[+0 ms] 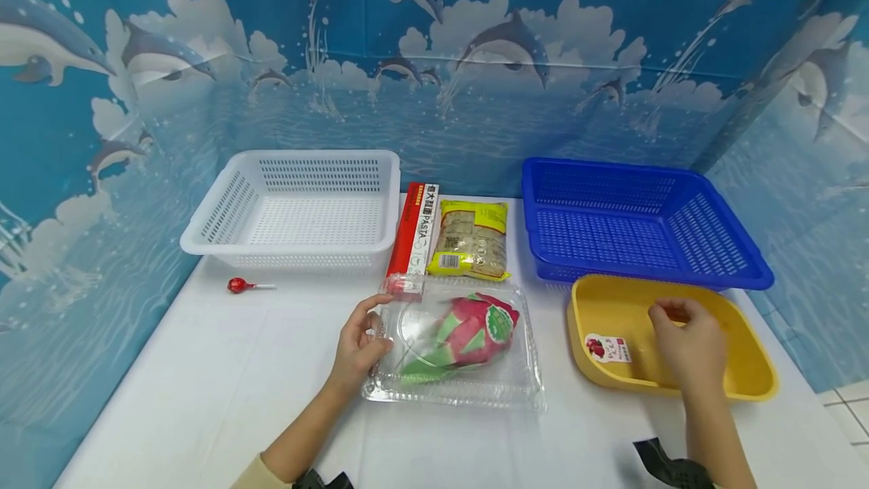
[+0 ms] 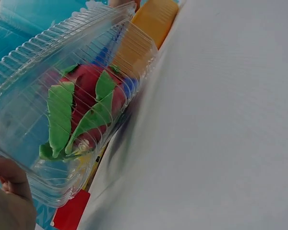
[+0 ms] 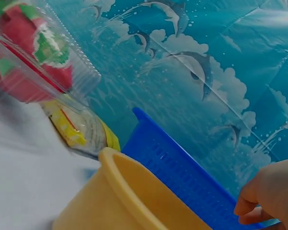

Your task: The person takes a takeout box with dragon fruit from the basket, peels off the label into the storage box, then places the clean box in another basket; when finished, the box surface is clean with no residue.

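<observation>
My left hand point(image 1: 360, 349) grips the left side of a clear plastic clamshell box point(image 1: 407, 391). Inside the box lies a pink and green dragon fruit point(image 1: 468, 334) with a round green-and-white label; its green leaves show through the plastic in the left wrist view. The box appears closed. Over the yellow basin point(image 1: 760, 368) hovers my right hand point(image 1: 692, 345), fingers loosely bent, with nothing visible between them. In the basin, left of that hand, a small white label point(image 1: 609, 349) with a red fruit picture shows.
Behind the box lie a red-and-white pasta pack point(image 1: 414, 229) and a yellow-edged bag point(image 1: 471, 240). A white basket point(image 1: 292, 251) stands back left, a blue basket point(image 1: 645, 274) back right, touching or nearly touching the basin. A red lollipop point(image 1: 239, 285) lies left.
</observation>
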`<state>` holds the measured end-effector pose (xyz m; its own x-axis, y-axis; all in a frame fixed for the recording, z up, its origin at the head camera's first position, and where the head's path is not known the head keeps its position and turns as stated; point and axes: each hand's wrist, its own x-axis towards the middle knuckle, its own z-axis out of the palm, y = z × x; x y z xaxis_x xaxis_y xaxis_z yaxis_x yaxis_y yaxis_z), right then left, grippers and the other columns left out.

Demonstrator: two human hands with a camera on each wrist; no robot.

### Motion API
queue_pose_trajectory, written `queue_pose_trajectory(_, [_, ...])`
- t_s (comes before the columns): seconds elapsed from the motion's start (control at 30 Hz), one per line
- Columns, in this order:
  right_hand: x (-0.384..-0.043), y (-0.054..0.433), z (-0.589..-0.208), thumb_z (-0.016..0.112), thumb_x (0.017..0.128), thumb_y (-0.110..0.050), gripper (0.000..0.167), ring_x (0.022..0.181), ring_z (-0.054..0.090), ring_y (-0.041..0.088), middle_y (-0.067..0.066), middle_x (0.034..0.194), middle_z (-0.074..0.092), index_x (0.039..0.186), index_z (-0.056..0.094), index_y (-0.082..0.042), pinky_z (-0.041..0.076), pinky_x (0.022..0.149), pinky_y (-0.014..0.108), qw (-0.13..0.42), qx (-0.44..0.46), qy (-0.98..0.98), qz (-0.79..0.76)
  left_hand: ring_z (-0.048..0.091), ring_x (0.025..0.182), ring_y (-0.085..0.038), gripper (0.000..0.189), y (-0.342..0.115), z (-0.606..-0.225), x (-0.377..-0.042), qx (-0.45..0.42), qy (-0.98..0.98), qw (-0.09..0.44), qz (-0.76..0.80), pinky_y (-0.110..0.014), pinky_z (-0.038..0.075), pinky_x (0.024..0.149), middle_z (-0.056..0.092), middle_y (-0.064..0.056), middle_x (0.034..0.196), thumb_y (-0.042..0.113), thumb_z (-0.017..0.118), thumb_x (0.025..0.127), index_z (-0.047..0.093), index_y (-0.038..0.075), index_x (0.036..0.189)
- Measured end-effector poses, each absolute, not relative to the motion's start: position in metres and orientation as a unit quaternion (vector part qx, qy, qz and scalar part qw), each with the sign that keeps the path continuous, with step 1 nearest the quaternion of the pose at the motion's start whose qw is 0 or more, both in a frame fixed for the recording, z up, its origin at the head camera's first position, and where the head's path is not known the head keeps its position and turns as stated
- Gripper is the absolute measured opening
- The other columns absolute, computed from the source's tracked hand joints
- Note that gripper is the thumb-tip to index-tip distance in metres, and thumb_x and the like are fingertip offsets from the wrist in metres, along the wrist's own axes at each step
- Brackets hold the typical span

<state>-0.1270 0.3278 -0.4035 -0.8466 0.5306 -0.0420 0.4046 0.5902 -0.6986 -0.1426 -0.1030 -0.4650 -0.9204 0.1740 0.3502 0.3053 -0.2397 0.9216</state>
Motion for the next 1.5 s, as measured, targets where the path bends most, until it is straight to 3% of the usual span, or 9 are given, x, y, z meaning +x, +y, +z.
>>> queue_pose_trajectory(0.17, [-0.135,0.333,-0.398,0.047,0.101,-0.03,0.046,0.111,0.046,0.035,0.023,0.13,0.05,0.134,0.05,0.001,0.04,0.068,0.022,0.101,-0.269,-0.88,0.379,0.033,0.042,0.005,0.059,-0.102,-0.462,-0.141,-0.204,-0.615,0.045,-0.76,-0.014,0.027,0.033,0.039,-0.001,0.076,-0.014,0.048,0.07,0.044,-0.008,0.129])
queue_pose_trajectory(0.33, [-0.143,0.337,-0.393,0.049,0.1,-0.032,0.049,0.111,0.046,0.033,0.022,0.13,0.049,0.136,0.048,0.001,0.038,0.064,0.013,0.109,-0.271,-0.873,0.39,0.029,0.042,0.003,0.059,-0.1,-0.458,-0.14,-0.213,-0.619,0.048,-0.755,-0.017,0.023,0.032,0.039,-0.001,0.075,-0.014,0.048,0.07,0.045,-0.008,0.129])
queue_pose_trajectory(0.53, [-0.153,0.345,-0.391,0.054,0.098,-0.034,0.054,0.089,0.05,0.015,0.011,0.115,0.053,0.141,0.044,-0.003,0.04,0.058,0.009,0.128,-0.302,-0.848,0.416,0.024,0.04,-0.002,0.058,-0.097,-0.447,-0.144,-0.233,-0.623,0.039,-0.746,-0.019,0.02,0.032,0.043,-0.004,0.078,-0.012,0.045,0.071,0.047,-0.008,0.128])
queue_pose_trajectory(0.7, [-0.159,0.352,-0.392,0.059,0.095,-0.035,0.064,0.064,0.05,-0.006,-0.005,0.096,0.053,0.148,0.037,-0.007,0.044,0.055,0.009,0.139,-0.338,-0.81,0.459,0.035,0.048,-0.002,0.057,-0.094,-0.432,-0.15,-0.208,-0.636,0.009,-0.744,-0.015,0.031,0.039,0.047,-0.01,0.084,-0.008,0.048,0.072,0.049,-0.005,0.129])
queue_pose_trajectory(0.9, [-0.165,0.358,-0.393,0.062,0.094,-0.035,0.066,0.06,0.056,-0.007,-0.012,0.083,0.051,0.149,0.036,-0.01,0.045,0.054,0.008,0.139,-0.349,-0.778,0.503,0.044,0.06,-0.008,0.059,-0.087,-0.407,-0.163,-0.193,-0.637,-0.011,-0.746,-0.019,0.039,0.047,0.048,-0.02,0.09,-0.005,0.049,0.071,0.049,-0.003,0.131])
queue_pose_trajectory(1.03, [-0.169,0.361,-0.39,0.066,0.093,-0.032,0.066,0.059,0.06,-0.005,-0.011,0.082,0.053,0.149,0.037,-0.011,0.047,0.054,0.009,0.14,-0.346,-0.741,0.559,0.044,0.059,-0.009,0.059,-0.074,-0.392,-0.175,-0.196,-0.625,-0.012,-0.755,-0.018,0.037,0.047,0.049,-0.009,0.079,-0.003,0.049,0.071,0.049,-0.003,0.13])
queue_pose_trajectory(1.27, [-0.175,0.362,-0.391,0.072,0.089,-0.025,0.047,0.06,0.064,0.001,-0.008,0.082,0.058,0.127,0.045,-0.024,0.05,0.054,0.013,0.149,-0.362,-0.649,0.652,0.041,0.049,-0.009,0.057,-0.04,-0.366,-0.197,-0.218,-0.556,-0.042,-0.801,-0.017,0.031,0.041,0.046,0.0,0.065,0.002,0.045,0.077,0.043,-0.007,0.133])
queue_pose_trajectory(1.33, [-0.175,0.362,-0.391,0.074,0.088,-0.023,0.042,0.06,0.064,0.002,-0.008,0.08,0.059,0.119,0.045,-0.026,0.051,0.054,0.014,0.153,-0.361,-0.636,0.665,0.045,0.051,-0.009,0.057,-0.031,-0.358,-0.203,-0.222,-0.538,-0.047,-0.812,-0.018,0.034,0.041,0.051,-0.001,0.071,0.002,0.045,0.078,0.043,-0.006,0.134])
queue_pose_trajectory(1.5, [-0.175,0.362,-0.391,0.077,0.085,-0.018,0.04,0.057,0.065,0.005,-0.007,0.074,0.061,0.107,0.045,-0.026,0.052,0.054,0.015,0.169,-0.356,-0.61,0.688,0.033,0.042,-0.01,0.052,-0.011,-0.34,-0.219,-0.23,-0.532,-0.032,-0.814,-0.02,0.026,0.038,0.045,0.003,0.061,0.004,0.045,0.082,0.048,0.002,0.134])
